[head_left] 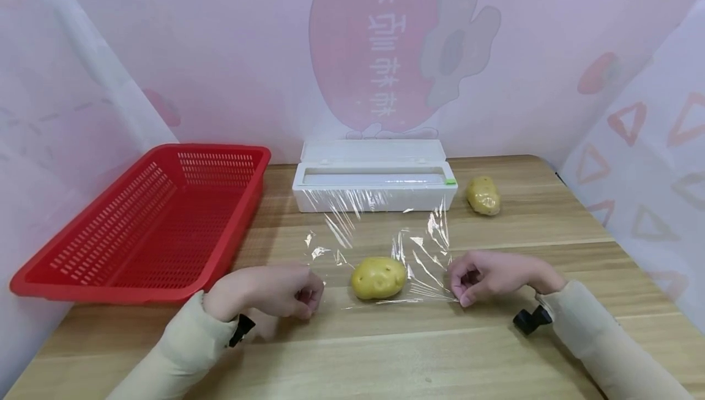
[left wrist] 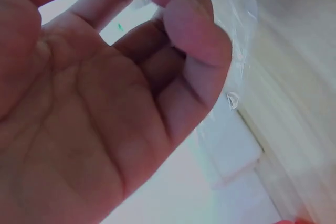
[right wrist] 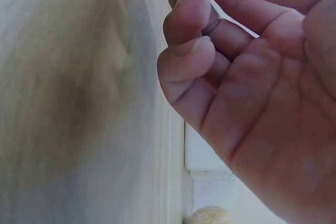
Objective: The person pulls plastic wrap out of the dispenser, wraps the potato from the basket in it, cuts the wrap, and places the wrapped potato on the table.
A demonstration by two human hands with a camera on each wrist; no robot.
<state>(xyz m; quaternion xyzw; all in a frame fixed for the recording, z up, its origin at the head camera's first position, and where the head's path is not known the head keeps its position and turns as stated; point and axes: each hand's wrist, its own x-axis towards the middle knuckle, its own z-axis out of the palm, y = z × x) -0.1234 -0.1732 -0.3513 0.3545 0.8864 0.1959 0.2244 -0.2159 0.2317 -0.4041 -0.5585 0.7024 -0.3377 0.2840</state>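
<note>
Pinching clr film (head_left: 380, 235) | L hand (head_left: 275, 290): fngrs curled | R hand (head_left: 490, 276): ditto

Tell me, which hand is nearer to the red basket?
Left. The left hand is beside the red basket's near right corner; the right hand is farther right, past the potato between the hands.

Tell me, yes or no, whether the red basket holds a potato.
No, the near potato and the far potato both lie outside the red basket, off to its right.
</note>
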